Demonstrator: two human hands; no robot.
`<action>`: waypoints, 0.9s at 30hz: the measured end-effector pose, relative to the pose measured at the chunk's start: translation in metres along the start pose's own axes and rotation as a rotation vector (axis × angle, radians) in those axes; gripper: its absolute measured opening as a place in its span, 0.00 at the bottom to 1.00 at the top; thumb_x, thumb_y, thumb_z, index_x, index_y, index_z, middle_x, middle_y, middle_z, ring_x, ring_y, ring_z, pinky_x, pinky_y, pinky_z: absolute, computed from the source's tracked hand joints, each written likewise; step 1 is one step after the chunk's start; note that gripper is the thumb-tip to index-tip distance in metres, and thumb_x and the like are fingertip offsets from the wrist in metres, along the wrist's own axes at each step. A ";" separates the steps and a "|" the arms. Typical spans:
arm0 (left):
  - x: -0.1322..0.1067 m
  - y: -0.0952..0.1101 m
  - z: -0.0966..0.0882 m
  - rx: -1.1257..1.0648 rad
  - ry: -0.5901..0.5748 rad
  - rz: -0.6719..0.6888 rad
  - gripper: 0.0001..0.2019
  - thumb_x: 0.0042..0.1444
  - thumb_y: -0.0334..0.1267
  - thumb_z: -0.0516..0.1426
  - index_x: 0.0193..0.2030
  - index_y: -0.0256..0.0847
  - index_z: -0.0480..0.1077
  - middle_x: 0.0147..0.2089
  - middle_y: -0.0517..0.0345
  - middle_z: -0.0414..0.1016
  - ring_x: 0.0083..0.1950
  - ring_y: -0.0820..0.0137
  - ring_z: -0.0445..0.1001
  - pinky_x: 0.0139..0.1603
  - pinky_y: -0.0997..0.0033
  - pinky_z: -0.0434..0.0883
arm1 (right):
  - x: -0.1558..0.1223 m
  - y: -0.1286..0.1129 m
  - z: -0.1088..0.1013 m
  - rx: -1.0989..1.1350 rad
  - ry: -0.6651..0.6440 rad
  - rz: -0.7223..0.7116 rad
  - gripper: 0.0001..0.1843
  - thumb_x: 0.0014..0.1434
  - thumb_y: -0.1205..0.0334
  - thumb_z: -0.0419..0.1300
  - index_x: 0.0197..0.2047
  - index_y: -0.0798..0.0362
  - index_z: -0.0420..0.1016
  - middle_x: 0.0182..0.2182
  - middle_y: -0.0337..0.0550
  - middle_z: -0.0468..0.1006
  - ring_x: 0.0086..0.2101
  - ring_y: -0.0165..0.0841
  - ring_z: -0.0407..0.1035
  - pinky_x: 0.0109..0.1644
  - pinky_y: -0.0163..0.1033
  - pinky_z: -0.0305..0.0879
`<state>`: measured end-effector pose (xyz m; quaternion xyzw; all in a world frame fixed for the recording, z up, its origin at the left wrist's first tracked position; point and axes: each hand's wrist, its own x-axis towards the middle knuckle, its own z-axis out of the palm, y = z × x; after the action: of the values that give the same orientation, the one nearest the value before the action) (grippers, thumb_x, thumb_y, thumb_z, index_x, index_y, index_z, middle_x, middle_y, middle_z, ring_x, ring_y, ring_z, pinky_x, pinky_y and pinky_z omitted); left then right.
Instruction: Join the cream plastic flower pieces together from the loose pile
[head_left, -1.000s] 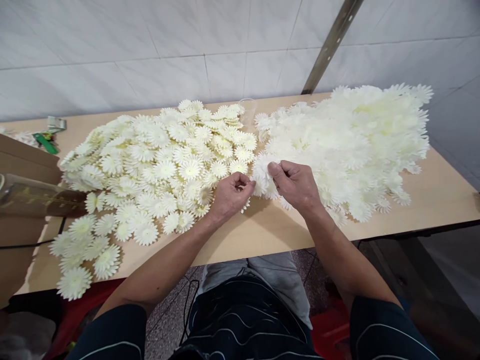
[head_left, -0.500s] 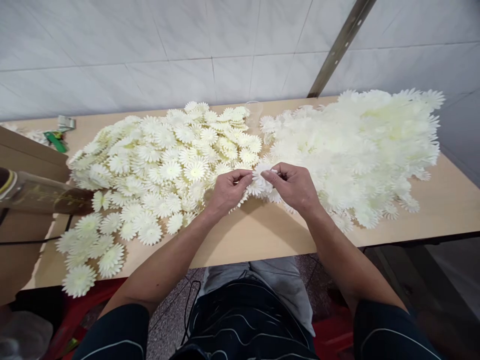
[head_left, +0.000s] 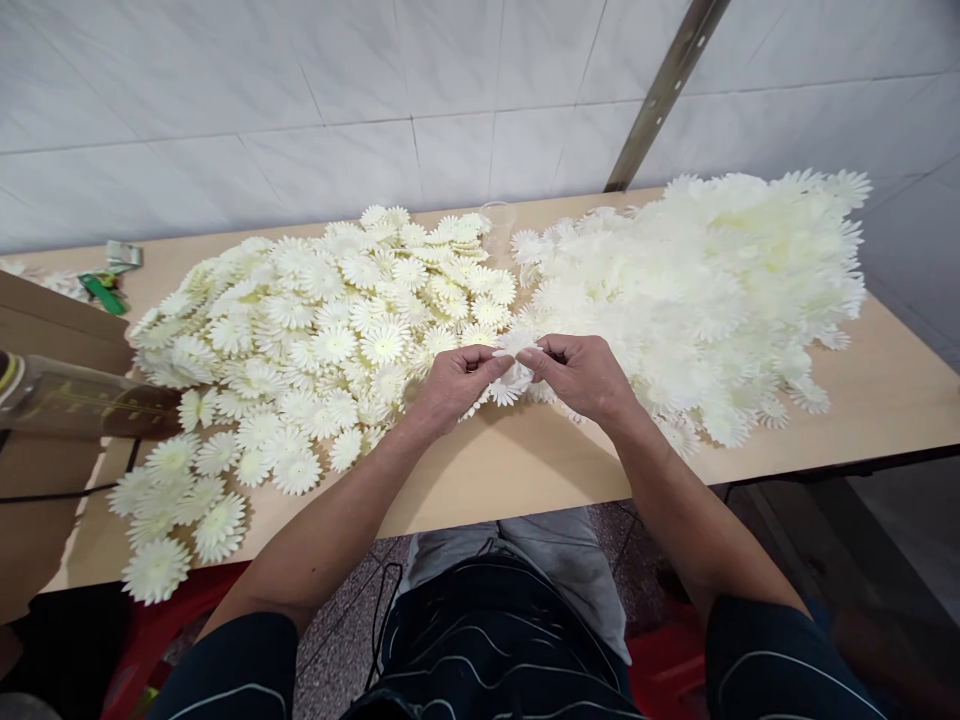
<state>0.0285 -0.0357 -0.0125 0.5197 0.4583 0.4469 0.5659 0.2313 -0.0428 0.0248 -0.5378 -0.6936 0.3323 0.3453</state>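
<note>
A white artificial flower (head_left: 516, 343) with thin petals is pinched between my two hands, above the table's middle. My left hand (head_left: 457, 385) grips its left side with thumb and forefinger. On its other side my right hand (head_left: 589, 375) has thumb and forefinger closed on the petals. To the left of my hands spreads a heap of cream-white flower heads (head_left: 322, 300). A taller pile of whiter, thinner flower petals (head_left: 697, 300) lies on the right. Just below the held flower, more white petals show; whether they touch it I cannot tell.
The wooden table (head_left: 510, 470) stands against a tiled wall (head_left: 360, 170) with a metal strip (head_left: 664, 95). At left are a brown cylindrical container (head_left: 82, 395), a cardboard box (head_left: 45, 320) and a green object (head_left: 103, 293). A clear cup (head_left: 498, 215) sits between the piles.
The held flower has tilted from facing me to nearly flat, and my hands have drawn slightly closer together. The whole view has shifted a little.
</note>
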 end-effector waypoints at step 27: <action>-0.007 0.013 0.010 0.012 0.120 -0.086 0.17 0.48 0.51 0.73 0.28 0.40 0.77 0.22 0.65 0.66 0.22 0.77 0.56 0.22 0.73 0.53 | -0.059 0.030 -0.134 -0.240 0.770 0.173 0.14 0.58 0.65 0.64 0.46 0.53 0.87 0.25 0.39 0.78 0.21 0.30 0.64 0.23 0.38 0.58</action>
<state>0.0361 -0.0437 0.0016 0.4751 0.5158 0.4500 0.5530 0.3698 -0.0826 0.0653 -0.7158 -0.4997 0.0512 0.4851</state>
